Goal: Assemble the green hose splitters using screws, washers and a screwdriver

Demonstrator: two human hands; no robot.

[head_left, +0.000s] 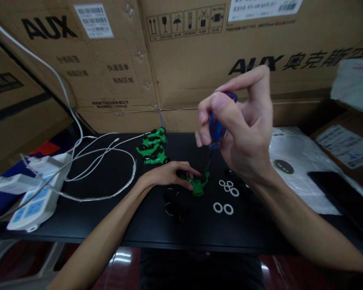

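Observation:
My right hand (245, 117) is wrapped round the blue handle of a screwdriver (217, 127), raised above the table. Its dark shaft slants down, and the tip meets a green Y-shaped hose splitter (199, 187). That splitter lies on the black table, held by the fingers of my left hand (177, 174). Part of it is hidden beneath those fingers. Several white ring washers (228, 209) are scattered just right of the splitter. Dark small parts (174, 207) sit in front of my left hand, hard to make out against the black surface.
More green splitters (153, 151) are grouped at the back. White cables (103, 197) loop across the left beside a power strip (39, 201). Large cardboard boxes (187, 60) wall off the rear. A black phone (345, 201) and a pale plastic package (296, 161) lie right.

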